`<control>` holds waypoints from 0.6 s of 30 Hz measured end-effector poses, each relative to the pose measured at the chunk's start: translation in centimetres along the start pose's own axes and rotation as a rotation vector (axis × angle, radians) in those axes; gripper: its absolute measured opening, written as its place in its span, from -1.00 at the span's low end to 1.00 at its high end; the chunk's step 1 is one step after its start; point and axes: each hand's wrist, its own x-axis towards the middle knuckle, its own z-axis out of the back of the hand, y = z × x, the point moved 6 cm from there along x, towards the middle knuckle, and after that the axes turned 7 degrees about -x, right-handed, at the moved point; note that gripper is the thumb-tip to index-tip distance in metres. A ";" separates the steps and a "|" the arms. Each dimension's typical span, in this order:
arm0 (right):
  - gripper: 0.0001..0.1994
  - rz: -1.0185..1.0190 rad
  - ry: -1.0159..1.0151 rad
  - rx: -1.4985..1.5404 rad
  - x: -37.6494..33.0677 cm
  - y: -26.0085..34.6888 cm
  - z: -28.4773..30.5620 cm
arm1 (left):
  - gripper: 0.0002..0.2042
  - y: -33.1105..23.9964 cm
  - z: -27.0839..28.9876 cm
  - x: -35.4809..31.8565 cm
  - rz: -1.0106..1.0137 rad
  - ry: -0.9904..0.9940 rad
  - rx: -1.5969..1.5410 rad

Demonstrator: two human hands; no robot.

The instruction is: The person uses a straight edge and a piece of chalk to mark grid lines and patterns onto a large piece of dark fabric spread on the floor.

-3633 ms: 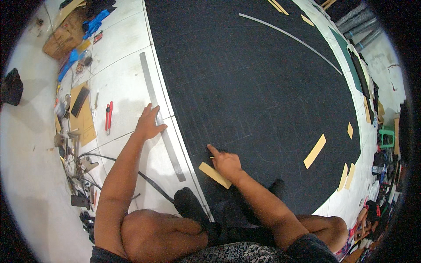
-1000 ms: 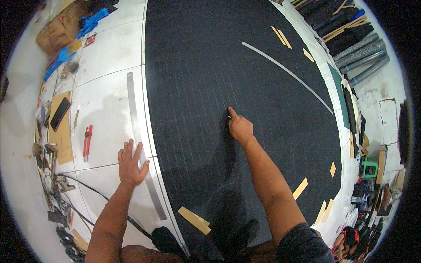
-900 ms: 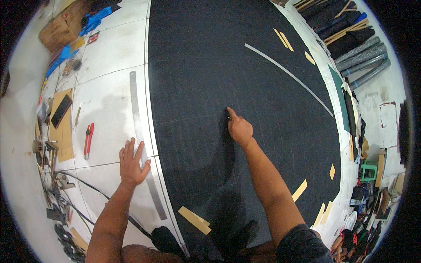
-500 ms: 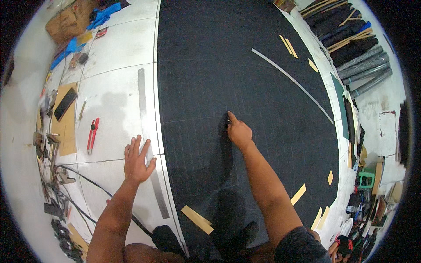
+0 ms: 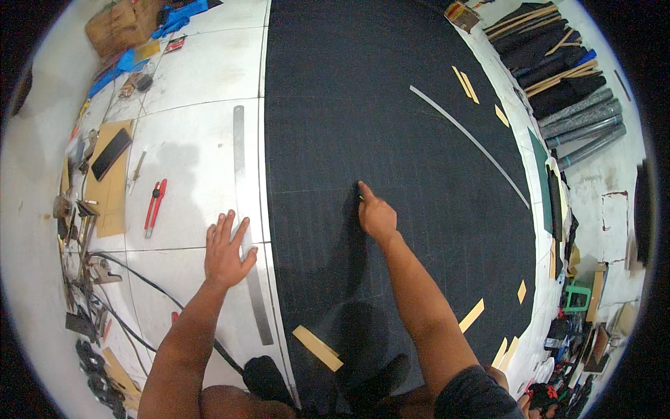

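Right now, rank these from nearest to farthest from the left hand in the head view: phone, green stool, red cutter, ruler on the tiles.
From the left hand:
1. Ruler: partly covered by the hand.
2. Red cutter: on the tiles, to its left.
3. Phone: farther left.
4. Green stool: far right, past the dark cloth.

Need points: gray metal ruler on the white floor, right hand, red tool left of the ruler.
Gray metal ruler [image 5: 240, 171]: head view, on the flat face of its upper half.
Right hand [image 5: 378, 218]: head view, on the back of the hand.
Red tool [image 5: 160, 198]: head view, on its red body.
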 end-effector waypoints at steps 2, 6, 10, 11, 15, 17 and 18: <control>-0.47 -0.004 0.045 -0.013 -0.3 0.7 -0.3 | -0.30 0.1 0.0 0.0 -0.015 -0.015 0.003; -0.47 0.006 -0.033 0.022 0.1 0.7 -0.6 | -0.30 -0.1 0.0 0.2 -0.010 -0.010 0.007; -0.47 0.033 -0.018 -0.025 0.7 1.2 -0.5 | -0.30 0.2 0.1 0.0 0.000 -0.011 -0.013; -0.47 0.031 0.002 -0.033 0.5 1.6 -0.5 | -0.30 0.1 0.1 0.0 0.000 -0.010 -0.019; -0.46 0.053 -0.014 0.003 -0.5 3.3 -0.3 | -0.29 0.2 0.1 -0.1 -0.044 -0.057 -0.031; -0.46 0.031 0.008 0.003 -0.6 3.4 -0.6 | -0.29 0.1 0.1 0.0 -0.051 -0.063 -0.050; -0.46 0.031 0.013 -0.001 -0.5 3.4 -0.7 | -0.29 0.0 0.1 0.0 -0.054 -0.066 -0.060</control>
